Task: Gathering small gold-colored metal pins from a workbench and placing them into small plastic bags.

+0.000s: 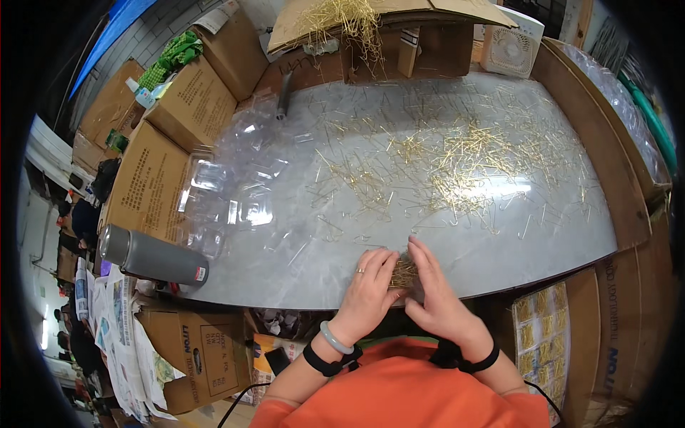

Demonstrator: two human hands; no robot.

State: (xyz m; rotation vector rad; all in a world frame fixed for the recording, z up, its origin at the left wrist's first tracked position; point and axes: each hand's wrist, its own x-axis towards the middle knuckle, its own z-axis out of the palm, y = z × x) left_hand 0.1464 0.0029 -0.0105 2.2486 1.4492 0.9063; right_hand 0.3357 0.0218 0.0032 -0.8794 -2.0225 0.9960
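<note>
At the front edge of the grey tabletop (pixel 300 242), a small bundle of gold wire hooks (pixel 404 273) is held between my two hands. My left hand (pixel 366 282) presses against its left side, fingers together and thumb at the near end. From the right, my right hand (pixel 437 296) presses on the bundle with its fingers fairly straight. The palms partly hide the bundle. Beyond my hands, many loose gold wire hooks (pixel 467 160) lie scattered, thickest toward the right.
Clear plastic boxes (pixel 246 167) pile up at the left, near a grey bottle (pixel 160 257). Cardboard boxes (pixel 153 182) line that side. More hooks hang over a cardboard shelf (pixel 414 53) at the back, beside a white fan (pixel 510 51). A cardboard wall (pixel 606 128) borders the right.
</note>
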